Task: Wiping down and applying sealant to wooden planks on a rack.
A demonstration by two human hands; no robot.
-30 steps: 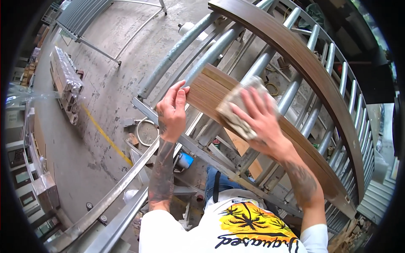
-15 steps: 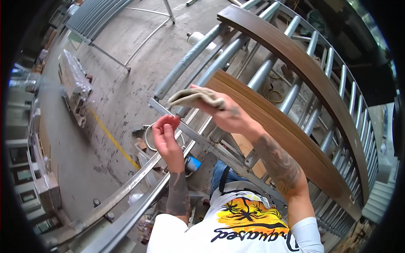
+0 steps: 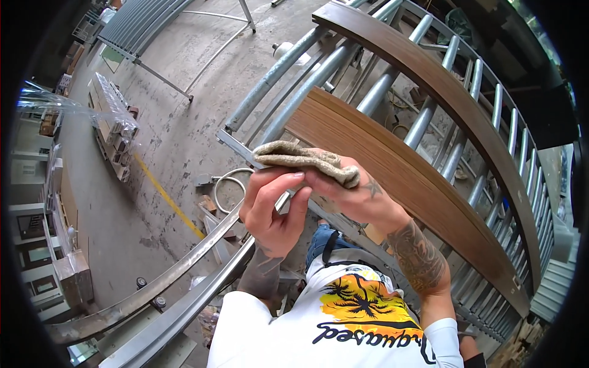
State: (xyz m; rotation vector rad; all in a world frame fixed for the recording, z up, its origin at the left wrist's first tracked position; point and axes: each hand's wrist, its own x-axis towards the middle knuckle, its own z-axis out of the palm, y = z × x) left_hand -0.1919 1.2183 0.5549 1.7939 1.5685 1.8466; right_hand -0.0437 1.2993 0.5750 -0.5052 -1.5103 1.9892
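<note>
beige cloth (image 3: 300, 158) bunched in the right hand (image 3: 361, 199), which grasps it near the left end of a brown board (image 3: 399, 175). left hand (image 3: 269, 216): fingers curled, tips close below the cloth; cannot tell whether they pinch it. board lies across metal pipes (image 3: 377, 92).

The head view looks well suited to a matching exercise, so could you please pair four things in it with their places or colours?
Things:
1. Cloth
2. Nearer wood-grain board
3. Floor line
4. Palm-tree print

Places or colours:
A. Lying across metal tubes
B. On the front of a white shirt
C. Folded, held in the right hand
D. Yellow, on the grey floor

Right pairs: 1-C, 2-A, 3-D, 4-B.
</note>
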